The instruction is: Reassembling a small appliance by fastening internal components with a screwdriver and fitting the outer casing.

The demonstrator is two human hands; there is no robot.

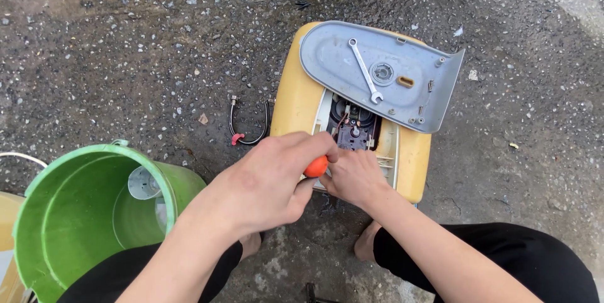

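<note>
A yellow appliance (296, 98) lies on the rough ground with its grey cover plate (352, 76) swung aside, baring dark wiring and parts (353, 128) inside. A silver spanner (365, 71) rests on the cover. My left hand (270, 180) is closed around a tool with an orange handle (316, 166), most likely a screwdriver, its tip hidden at the appliance's near end. My right hand (355, 176) presses on the appliance's near edge beside that tool, fingers curled, its palm hidden.
A green bucket (44, 227) holding a small clear container (143, 183) stands at the lower left. A short black hose with metal ends (248, 130) lies left of the appliance. My knees in black trousers (503, 252) frame the bottom.
</note>
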